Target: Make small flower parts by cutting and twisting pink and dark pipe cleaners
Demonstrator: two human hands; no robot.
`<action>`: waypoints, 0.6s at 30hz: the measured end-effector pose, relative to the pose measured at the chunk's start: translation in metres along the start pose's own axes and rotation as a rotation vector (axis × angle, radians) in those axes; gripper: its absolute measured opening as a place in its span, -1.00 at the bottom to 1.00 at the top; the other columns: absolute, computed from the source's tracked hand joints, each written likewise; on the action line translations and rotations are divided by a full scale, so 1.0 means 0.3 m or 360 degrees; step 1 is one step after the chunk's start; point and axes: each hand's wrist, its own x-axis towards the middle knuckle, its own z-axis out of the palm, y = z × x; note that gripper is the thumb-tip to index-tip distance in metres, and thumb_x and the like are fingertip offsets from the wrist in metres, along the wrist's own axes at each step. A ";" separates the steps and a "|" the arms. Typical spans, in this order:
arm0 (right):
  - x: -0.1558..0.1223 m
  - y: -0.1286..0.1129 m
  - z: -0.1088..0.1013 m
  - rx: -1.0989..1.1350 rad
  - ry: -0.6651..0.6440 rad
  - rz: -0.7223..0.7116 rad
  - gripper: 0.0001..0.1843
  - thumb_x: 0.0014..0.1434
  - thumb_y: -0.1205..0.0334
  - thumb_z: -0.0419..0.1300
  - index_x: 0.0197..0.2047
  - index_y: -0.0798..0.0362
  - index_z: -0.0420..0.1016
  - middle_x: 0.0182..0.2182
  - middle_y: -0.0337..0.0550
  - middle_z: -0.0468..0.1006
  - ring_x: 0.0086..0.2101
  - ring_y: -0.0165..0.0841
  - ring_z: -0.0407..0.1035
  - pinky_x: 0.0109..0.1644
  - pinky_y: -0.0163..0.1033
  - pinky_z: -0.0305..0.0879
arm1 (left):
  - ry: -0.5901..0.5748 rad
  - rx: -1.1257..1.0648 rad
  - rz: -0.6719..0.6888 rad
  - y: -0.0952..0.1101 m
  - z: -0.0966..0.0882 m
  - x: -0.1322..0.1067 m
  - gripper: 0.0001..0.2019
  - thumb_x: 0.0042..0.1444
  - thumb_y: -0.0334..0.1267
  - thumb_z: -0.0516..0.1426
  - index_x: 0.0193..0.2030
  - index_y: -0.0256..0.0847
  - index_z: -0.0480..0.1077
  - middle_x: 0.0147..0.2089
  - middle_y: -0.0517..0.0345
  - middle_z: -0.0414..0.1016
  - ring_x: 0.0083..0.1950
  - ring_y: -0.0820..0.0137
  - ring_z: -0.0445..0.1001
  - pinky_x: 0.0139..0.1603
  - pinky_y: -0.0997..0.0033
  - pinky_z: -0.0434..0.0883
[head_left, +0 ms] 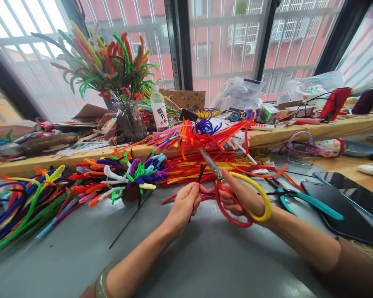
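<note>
My left hand (pixel 185 203) pinches a short dark pipe cleaner (pixel 200 174), held upright over the grey table (pixel 186 256). My right hand (pixel 240 194) grips scissors (pixel 224 178) with one red and one yellow handle loop. The steel blades are slightly apart and point up and left, right beside the top of the dark pipe cleaner. A pale green bangle (pixel 101 283) sits on my left wrist.
Heaps of coloured pipe cleaners (pixel 49 190) lie left and behind the hands (pixel 199 140). Teal-handled pliers (pixel 301 198) and two dark tablets (pixel 345 207) lie at right. A vase of pipe-cleaner flowers (pixel 127 120) and a water bottle (pixel 159 108) stand on the wooden sill.
</note>
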 end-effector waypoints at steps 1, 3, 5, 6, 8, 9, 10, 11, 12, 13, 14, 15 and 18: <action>0.006 -0.002 -0.023 -0.0103 0.0083 -0.0065 -0.37 0.00 -0.36 -0.25 -0.69 0.06 -0.04 -0.80 -0.41 -0.04 -0.80 -0.61 -0.15 -0.76 -0.45 -0.25 | 0.0001 -0.0022 -0.0011 0.001 0.000 -0.002 -0.73 0.09 -0.07 0.01 -0.40 -0.27 0.24 -0.67 0.41 -0.07 -0.66 0.64 -0.22 -0.69 0.60 -0.21; 0.018 -0.003 -0.081 -0.0543 0.0255 -0.0163 -0.38 0.00 -0.34 -0.19 -0.69 0.06 0.04 -0.80 -0.37 0.03 -0.78 -0.58 -0.07 -0.72 -0.41 -0.18 | 0.0004 -0.0096 -0.0034 0.006 -0.002 -0.004 -0.73 0.08 -0.05 0.02 -0.40 -0.26 0.24 -0.68 0.41 -0.08 -0.66 0.64 -0.24 -0.69 0.60 -0.23; 0.027 0.003 -0.147 -0.1248 0.0471 -0.0067 -0.43 -0.09 -0.32 -0.03 -0.66 0.07 0.19 -0.76 -0.28 0.19 -0.71 -0.49 0.09 -0.65 -0.37 -0.11 | -0.0002 -0.0177 -0.0058 0.011 -0.004 -0.004 -0.72 0.05 -0.05 0.05 -0.41 -0.26 0.24 -0.68 0.41 -0.08 -0.66 0.64 -0.24 -0.69 0.61 -0.23; 0.031 0.008 -0.180 -0.1564 0.0610 -0.0047 -0.45 -0.12 -0.31 0.03 -0.63 0.07 0.25 -0.70 -0.21 0.29 -0.65 -0.42 0.19 -0.61 -0.35 -0.06 | -0.0005 -0.0206 -0.0072 0.011 -0.005 -0.002 -0.72 0.04 -0.05 0.06 -0.42 -0.26 0.24 -0.68 0.41 -0.08 -0.66 0.65 -0.24 -0.69 0.61 -0.23; 0.039 0.015 -0.233 -0.2026 0.0795 -0.0022 -0.50 -0.12 -0.26 0.06 -0.57 0.08 0.33 -0.59 -0.09 0.40 -0.51 -0.28 0.31 -0.54 -0.30 0.03 | 0.0018 -0.0220 -0.0102 0.009 -0.009 0.002 -0.71 0.01 -0.04 0.09 -0.43 -0.27 0.24 -0.68 0.41 -0.08 -0.67 0.65 -0.24 -0.70 0.61 -0.23; 0.041 0.013 -0.249 -0.2162 0.0864 -0.0031 -0.53 -0.09 -0.21 0.07 -0.53 0.09 0.35 -0.52 -0.03 0.43 -0.45 -0.22 0.34 -0.49 -0.27 0.07 | 0.0041 -0.0207 -0.0117 0.005 -0.012 0.005 -0.71 0.00 -0.04 0.10 -0.44 -0.27 0.24 -0.68 0.41 -0.09 -0.67 0.66 -0.23 -0.70 0.61 -0.23; 0.042 0.006 -0.254 -0.2233 0.0938 -0.0064 -0.58 -0.06 -0.14 0.07 -0.49 0.10 0.37 -0.46 0.01 0.45 -0.40 -0.17 0.35 -0.45 -0.25 0.10 | 0.0066 -0.0188 -0.0137 0.001 -0.015 0.008 -0.70 -0.01 -0.04 0.10 -0.44 -0.28 0.24 -0.68 0.42 -0.09 -0.67 0.66 -0.23 -0.70 0.61 -0.23; 0.040 -0.007 -0.248 -0.2234 0.1011 -0.0138 -0.64 -0.03 -0.06 0.07 -0.44 0.10 0.39 -0.40 0.04 0.46 -0.34 -0.15 0.35 -0.40 -0.23 0.14 | 0.0092 -0.0172 -0.0163 -0.004 -0.018 0.011 -0.70 -0.01 -0.04 0.09 -0.44 -0.28 0.25 -0.68 0.42 -0.08 -0.68 0.66 -0.22 -0.70 0.61 -0.23; 0.035 -0.025 -0.227 -0.2151 0.1069 -0.0253 -0.70 -0.01 0.03 0.07 -0.40 0.11 0.40 -0.34 0.05 0.46 -0.30 -0.14 0.35 -0.34 -0.21 0.17 | 0.0114 -0.0162 -0.0196 -0.010 -0.022 0.015 -0.71 0.00 -0.05 0.09 -0.43 -0.28 0.25 -0.68 0.42 -0.07 -0.68 0.66 -0.21 -0.70 0.61 -0.23; 0.026 -0.044 -0.192 -0.1999 0.1106 -0.0413 -0.75 0.03 0.11 0.03 -0.36 0.10 0.41 -0.29 0.04 0.45 -0.26 -0.15 0.34 -0.28 -0.19 0.18 | 0.0130 -0.0156 -0.0233 -0.015 -0.025 0.018 -0.72 0.01 -0.06 0.08 -0.42 -0.28 0.25 -0.68 0.41 -0.06 -0.68 0.66 -0.20 -0.70 0.61 -0.22; 0.009 -0.060 -0.145 -0.1750 0.0984 -0.0585 -0.79 0.04 0.19 0.00 -0.35 0.08 0.41 -0.28 -0.01 0.46 -0.24 -0.20 0.34 -0.22 -0.19 0.20 | 0.0138 -0.0151 -0.0266 -0.020 -0.028 0.020 -0.73 0.03 -0.08 0.06 -0.41 -0.29 0.25 -0.68 0.41 -0.04 -0.69 0.66 -0.19 -0.70 0.61 -0.22; -0.015 -0.066 -0.089 -0.1407 0.0741 -0.0724 -0.81 0.04 0.23 -0.01 -0.39 0.06 0.41 -0.33 -0.07 0.48 -0.27 -0.26 0.35 -0.19 -0.22 0.21 | 0.0143 -0.0143 -0.0287 -0.025 -0.030 0.022 -0.74 0.05 -0.09 0.04 -0.42 -0.29 0.25 -0.68 0.41 -0.03 -0.69 0.66 -0.19 -0.70 0.60 -0.22; -0.135 0.020 0.090 -0.0488 -0.0464 -0.0656 -0.80 0.07 0.17 0.00 -0.41 0.03 0.40 -0.33 -0.14 0.48 -0.24 -0.29 0.36 -0.14 -0.20 0.25 | 0.0129 -0.0115 -0.0296 -0.033 -0.035 0.024 -0.75 0.08 -0.14 0.00 -0.45 -0.30 0.26 -0.70 0.39 0.00 -0.71 0.66 -0.16 -0.70 0.58 -0.21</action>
